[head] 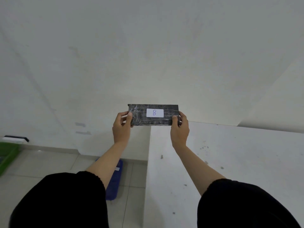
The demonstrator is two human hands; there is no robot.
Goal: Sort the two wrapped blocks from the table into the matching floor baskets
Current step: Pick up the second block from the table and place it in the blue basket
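black sleeves (65,199) reach out; left hand (121,127) and right hand (179,129) fingers (130,116) pinch the wrapped block (139,111) by its ends, label (155,113) "b" between them.

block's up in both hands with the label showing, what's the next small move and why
Probably swing the block left and down toward the blue basket. Both hands, left and right, hold it level, label reading B. Whether blue matches B can't be told.

Wrapped block (153,114): dark body under glossy, crinkled clear film; matt white paper label (155,113), inked "B".
Bench (230,162): matt white top, scuffed with dark specks.
Floor (49,163): smooth pale tiles, slight sheen.
Baskets: blue basket (113,186) and green basket (8,155), smooth plastic.
Sleeves (65,199): matt black cloth.
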